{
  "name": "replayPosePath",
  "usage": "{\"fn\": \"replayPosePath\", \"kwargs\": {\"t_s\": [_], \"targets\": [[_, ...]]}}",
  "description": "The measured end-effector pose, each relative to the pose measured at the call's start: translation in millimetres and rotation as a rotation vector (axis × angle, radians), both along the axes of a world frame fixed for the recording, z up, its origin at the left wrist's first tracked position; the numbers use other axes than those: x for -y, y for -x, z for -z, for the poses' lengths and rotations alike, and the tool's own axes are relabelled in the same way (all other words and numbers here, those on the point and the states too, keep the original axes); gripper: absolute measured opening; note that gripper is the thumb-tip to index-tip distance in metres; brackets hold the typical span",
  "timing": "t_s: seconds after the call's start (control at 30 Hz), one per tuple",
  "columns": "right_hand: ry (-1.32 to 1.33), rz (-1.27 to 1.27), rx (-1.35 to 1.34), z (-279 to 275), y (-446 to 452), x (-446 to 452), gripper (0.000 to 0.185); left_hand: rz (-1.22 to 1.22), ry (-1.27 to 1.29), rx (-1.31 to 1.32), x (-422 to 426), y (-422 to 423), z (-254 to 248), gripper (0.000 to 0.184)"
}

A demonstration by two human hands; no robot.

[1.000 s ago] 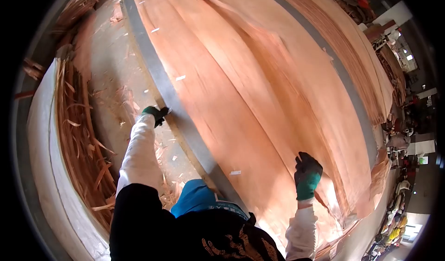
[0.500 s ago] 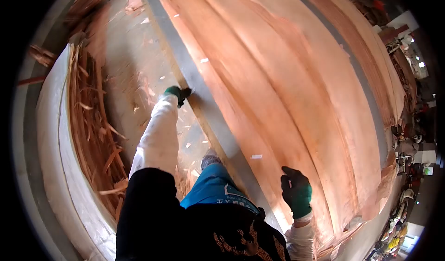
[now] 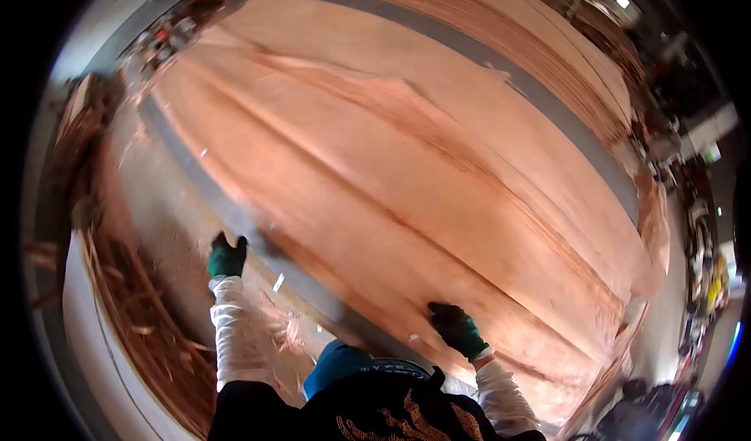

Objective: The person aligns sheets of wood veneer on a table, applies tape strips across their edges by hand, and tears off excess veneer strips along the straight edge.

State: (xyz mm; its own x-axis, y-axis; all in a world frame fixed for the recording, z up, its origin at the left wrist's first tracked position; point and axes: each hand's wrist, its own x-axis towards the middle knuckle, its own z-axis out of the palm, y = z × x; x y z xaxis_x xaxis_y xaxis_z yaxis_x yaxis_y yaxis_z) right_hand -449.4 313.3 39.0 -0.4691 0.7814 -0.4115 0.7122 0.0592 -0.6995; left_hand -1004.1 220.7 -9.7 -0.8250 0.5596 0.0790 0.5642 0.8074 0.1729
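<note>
A large pinkish-brown wood veneer sheet (image 3: 375,183) lies over a grey-edged table (image 3: 223,198), with long ripples running along it. My left hand (image 3: 228,255), in a green and black glove, is by the table's near edge. Its thumb and fingers are apart, with nothing between them. Over the near part of the veneer is my right hand (image 3: 457,330), gloved the same way, fingers extended and holding nothing. Whether it touches the sheet I cannot tell. A small white slip (image 3: 278,283) shows near the table edge, between my hands.
Torn veneer strips (image 3: 141,308) are heaped at the left beside a long white-covered stack (image 3: 102,355). Veneer scraps (image 3: 285,327) litter the floor near me. Another veneer stack (image 3: 501,42) stands beyond the table's far edge. Dark equipment (image 3: 649,414) is at the lower right.
My view has turned, so the table now runs more across it. My left hand has moved back toward me along the near edge; my right hand now reaches forward and left over the veneer.
</note>
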Motion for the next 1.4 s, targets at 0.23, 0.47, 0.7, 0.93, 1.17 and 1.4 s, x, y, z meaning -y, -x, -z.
{"fn": "replayPosePath", "kwargs": {"t_s": [0.23,0.47,0.7,0.93,1.17,1.4], "targets": [[-0.157,0.044,-0.087,19.5,-3.8,6.2,0.026,1.311,-0.67,0.028,-326.3,-154.5,-137.1,0.028],[-0.269,-0.001,0.033,39.6,-6.0,12.4,0.033,1.733,-0.146,0.215,-498.4,-355.1,-103.6,0.032],[-0.143,0.184,0.078,29.6,-0.5,12.0,0.031,1.727,-0.378,-0.167,-504.7,-481.7,-26.7,0.038],[-0.181,0.231,0.013,39.0,-2.6,17.2,0.025,1.723,-0.569,-0.078,-508.2,-492.8,-4.6,0.013],[-0.114,0.208,-0.038,30.0,-8.2,10.1,0.025,1.725,-0.403,-0.103,-499.9,-484.0,-29.4,0.008],[-0.087,0.209,-0.114,32.4,-12.3,11.2,0.026,1.68,-0.083,-0.131,-511.7,-500.8,-62.8,0.013]]}}
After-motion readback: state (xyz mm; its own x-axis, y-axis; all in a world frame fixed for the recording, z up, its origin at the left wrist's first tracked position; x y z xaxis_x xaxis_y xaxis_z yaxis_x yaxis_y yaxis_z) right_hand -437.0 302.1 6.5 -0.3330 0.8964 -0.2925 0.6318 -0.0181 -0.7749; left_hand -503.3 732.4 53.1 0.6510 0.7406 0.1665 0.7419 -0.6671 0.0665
